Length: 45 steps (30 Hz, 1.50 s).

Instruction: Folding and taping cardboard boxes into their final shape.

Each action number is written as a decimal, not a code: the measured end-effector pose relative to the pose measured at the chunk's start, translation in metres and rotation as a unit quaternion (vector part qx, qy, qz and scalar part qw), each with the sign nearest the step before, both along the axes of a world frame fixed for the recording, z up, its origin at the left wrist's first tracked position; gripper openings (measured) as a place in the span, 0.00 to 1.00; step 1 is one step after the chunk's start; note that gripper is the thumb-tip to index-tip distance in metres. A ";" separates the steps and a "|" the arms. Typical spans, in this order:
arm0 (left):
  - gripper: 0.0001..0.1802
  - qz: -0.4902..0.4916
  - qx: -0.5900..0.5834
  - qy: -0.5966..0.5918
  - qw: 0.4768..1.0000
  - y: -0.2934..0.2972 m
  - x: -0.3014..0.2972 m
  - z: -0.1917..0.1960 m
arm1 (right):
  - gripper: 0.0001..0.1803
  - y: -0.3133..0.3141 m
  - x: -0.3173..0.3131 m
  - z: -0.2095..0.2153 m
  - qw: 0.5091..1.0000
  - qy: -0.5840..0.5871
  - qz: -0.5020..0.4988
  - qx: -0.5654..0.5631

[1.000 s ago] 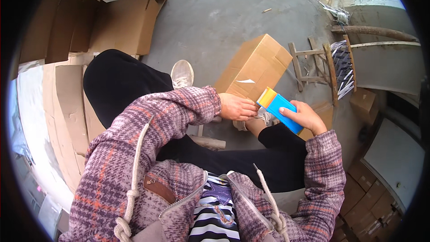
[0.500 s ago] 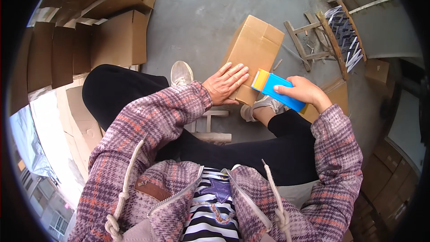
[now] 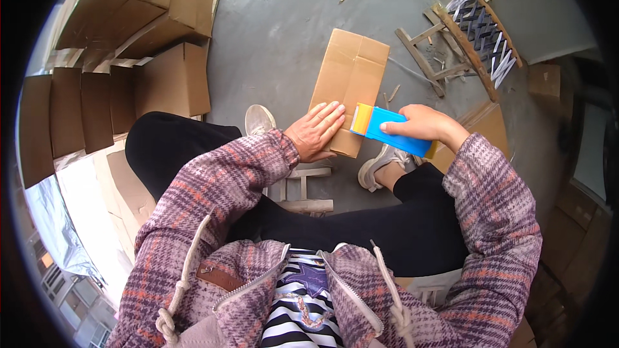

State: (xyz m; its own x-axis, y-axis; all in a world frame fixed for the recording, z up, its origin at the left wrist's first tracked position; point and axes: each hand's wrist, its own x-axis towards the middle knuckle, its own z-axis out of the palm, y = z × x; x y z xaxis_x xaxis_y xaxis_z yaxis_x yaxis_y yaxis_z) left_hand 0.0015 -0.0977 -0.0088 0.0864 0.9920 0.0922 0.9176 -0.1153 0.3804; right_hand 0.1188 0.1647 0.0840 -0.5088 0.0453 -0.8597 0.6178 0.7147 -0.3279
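A brown cardboard box (image 3: pixel 352 77) stands in front of me, a seam across its top. My left hand (image 3: pixel 315 131) lies flat with outstretched fingers on its near left part, pressing on the cardboard. In my right hand (image 3: pixel 419 126) is a blue tape dispenser (image 3: pixel 391 126) with a yellow front, gripped with the thumb on top. The pale front edge of the dispenser is at the right side of the box, close to my left fingertips. Whether it touches the cardboard I cannot tell.
Cardboard boxes (image 3: pixel 169 80) are stacked at the left. A wooden chair (image 3: pixel 464 45) with a woven seat lies at the far right, on the grey floor (image 3: pixel 277 32). A small wooden stool (image 3: pixel 303 205) stands between my legs; more cardboard (image 3: pixel 480 130) lies right of my foot.
The box has tipped so that its left side no longer shows, and its far end sits further left. My right hand and the tape dispenser have shifted slightly left. My left hand stays on the box.
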 end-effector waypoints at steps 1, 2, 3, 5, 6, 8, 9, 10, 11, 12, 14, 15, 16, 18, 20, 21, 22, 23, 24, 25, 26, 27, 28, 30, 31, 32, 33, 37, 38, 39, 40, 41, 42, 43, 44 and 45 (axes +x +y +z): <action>0.44 -0.005 0.000 0.004 1.000 0.000 -0.002 0.002 | 0.46 0.001 -0.001 -0.002 1.000 0.003 0.010 -0.004; 0.43 -0.007 0.001 -0.016 1.000 0.001 -0.005 0.004 | 0.46 0.002 0.001 -0.003 1.000 0.007 0.005 -0.004; 0.42 -0.007 0.002 -0.034 0.999 0.003 -0.007 0.007 | 0.44 0.002 0.002 -0.006 1.000 0.006 0.010 -0.013; 0.38 0.006 -0.047 -0.047 0.998 0.014 -0.002 0.012 | 0.42 0.006 0.002 -0.010 1.000 0.010 0.012 -0.023; 0.37 0.056 -0.041 -0.038 0.997 0.019 0.005 0.010 | 0.42 0.006 0.001 -0.013 0.999 0.006 0.016 -0.036; 0.37 0.122 -0.045 0.012 0.991 0.030 0.023 0.008 | 0.42 0.008 0.004 -0.016 0.999 0.000 0.015 -0.050; 0.37 0.119 -0.050 0.013 0.992 0.031 0.024 0.009 | 0.42 0.008 0.004 -0.017 0.998 0.008 0.019 -0.062; 0.36 0.131 -0.054 0.013 0.990 0.031 0.023 0.012 | 0.42 0.009 0.005 -0.017 0.997 0.016 0.022 -0.074; 0.35 0.143 -0.058 0.013 0.988 0.032 0.023 0.013 | 0.42 0.010 0.006 -0.016 0.997 0.017 0.019 -0.079; 0.36 0.144 -0.063 0.013 0.987 0.034 0.023 0.012 | 0.43 0.011 0.005 -0.014 0.997 0.020 0.016 -0.077; 0.36 0.141 -0.076 0.013 0.987 0.036 0.024 0.012 | 0.43 0.011 0.008 -0.015 0.996 0.024 0.012 -0.081; 0.37 0.141 -0.083 0.012 0.986 0.037 0.025 0.013 | 0.43 0.010 0.010 -0.016 0.997 0.033 0.007 -0.064; 0.37 0.141 -0.087 0.014 0.986 0.037 0.025 0.014 | 0.43 0.010 0.013 -0.017 0.998 0.041 0.002 -0.046; 0.38 0.144 -0.101 0.036 0.984 0.036 0.024 0.014 | 0.44 0.009 0.020 -0.021 0.997 0.060 -0.009 -0.057; 0.38 0.145 -0.106 0.040 0.983 0.037 0.025 0.013 | 0.44 0.010 0.027 -0.025 0.994 0.078 -0.021 -0.066; 0.38 0.149 -0.109 0.044 0.982 0.037 0.025 0.013 | 0.43 0.011 0.031 -0.027 0.993 0.082 -0.036 -0.074; 0.38 0.151 -0.111 0.046 0.981 0.037 0.024 0.013 | 0.43 0.014 0.036 -0.028 0.992 0.086 -0.050 -0.083; 0.38 0.150 -0.116 0.047 0.981 0.037 0.024 0.014 | 0.43 0.018 0.043 -0.029 0.991 0.086 -0.051 -0.087; 0.38 0.152 -0.114 0.048 0.981 0.038 0.025 0.014 | 0.42 0.026 0.052 -0.027 0.991 0.096 -0.054 -0.082; 0.38 0.155 -0.115 0.052 0.980 0.038 0.024 0.014 | 0.41 0.033 0.061 -0.029 0.989 0.108 -0.056 -0.080; 0.38 0.158 -0.112 0.052 0.980 0.037 0.024 0.014 | 0.39 0.040 0.067 -0.032 0.991 0.100 -0.054 -0.074; 0.38 0.157 -0.113 0.052 0.980 0.037 0.024 0.014 | 0.39 0.046 0.077 -0.037 0.991 0.099 -0.056 -0.075; 0.38 0.157 -0.113 0.050 0.980 0.038 0.024 0.015 | 0.40 0.051 0.086 -0.041 0.988 0.103 -0.076 -0.086; 0.38 0.156 -0.116 0.049 0.980 0.038 0.024 0.014 | 0.39 0.057 0.096 -0.040 0.984 0.100 -0.101 -0.103; 0.38 0.155 -0.117 0.049 0.980 0.038 0.024 0.013 | 0.39 0.060 0.099 -0.041 0.984 0.099 -0.103 -0.105; 0.38 0.154 -0.117 0.049 0.980 0.038 0.024 0.013 | 0.37 0.063 0.102 -0.042 0.986 0.086 -0.098 -0.101; 0.38 0.153 -0.118 0.049 0.980 0.038 0.024 0.013 | 0.36 0.066 0.103 -0.043 0.988 0.073 -0.094 -0.096; 0.39 0.150 -0.113 0.049 0.981 0.039 0.023 0.014 | 0.35 0.066 0.103 -0.054 0.994 0.061 -0.069 -0.059; 0.39 0.141 -0.113 0.046 0.982 0.039 0.023 0.014 | 0.37 0.061 0.101 -0.062 0.994 0.075 -0.064 -0.048; 0.39 0.139 -0.115 0.047 0.982 0.038 0.023 0.014 | 0.38 0.054 0.095 -0.072 0.993 0.096 -0.058 -0.040; 0.39 0.140 -0.117 0.051 0.982 0.038 0.023 0.015 | 0.40 0.047 0.085 -0.078 0.998 0.044 -0.036 -0.006; 0.39 0.141 -0.119 0.055 0.981 0.037 0.023 0.016 | 0.40 0.040 0.075 -0.080 0.998 0.044 -0.040 -0.008; 0.39 0.138 -0.121 0.053 0.982 0.036 0.023 0.014 | 0.40 0.033 0.062 -0.078 1.000 0.011 -0.024 0.006; 0.39 0.139 -0.117 0.053 0.982 0.036 0.023 0.013 | 0.41 0.027 0.052 -0.075 0.999 -0.023 -0.010 0.022; 0.39 0.140 -0.114 0.052 0.982 0.036 0.024 0.012 | 0.41 0.021 0.043 -0.078 0.999 -0.026 -0.015 0.024; 0.39 0.138 -0.112 0.052 0.983 0.036 0.022 0.013 | 0.40 0.016 0.033 -0.082 0.999 -0.026 -0.004 0.020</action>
State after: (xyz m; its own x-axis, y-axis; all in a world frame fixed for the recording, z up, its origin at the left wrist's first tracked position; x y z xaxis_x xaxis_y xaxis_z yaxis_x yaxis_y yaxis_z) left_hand 0.0239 -0.0616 0.0044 -0.1909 0.9735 -0.1256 0.9373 0.2188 0.2712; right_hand 0.1515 0.1805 0.0025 -0.4629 0.0846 -0.8824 0.6391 0.7216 -0.2661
